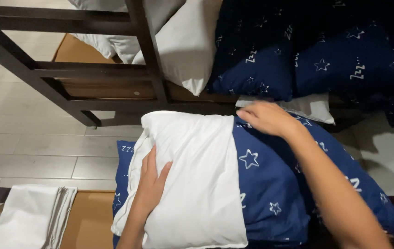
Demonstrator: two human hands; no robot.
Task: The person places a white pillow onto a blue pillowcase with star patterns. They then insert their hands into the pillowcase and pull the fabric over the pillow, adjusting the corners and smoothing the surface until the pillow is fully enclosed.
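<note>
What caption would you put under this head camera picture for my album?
Left hand flat on a white pillow half inside a navy star-print pillowcase, right hand at its far edge.

Dim indoor light; upper right dark; right hand (pixel 266 117) motion-blurred; soft shadows.

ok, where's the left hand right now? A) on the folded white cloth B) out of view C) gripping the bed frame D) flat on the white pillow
D: the left hand lies flat on the bare white pillow, which is half inside the blue star-print case; the right hand is on the case's far edge.
</note>
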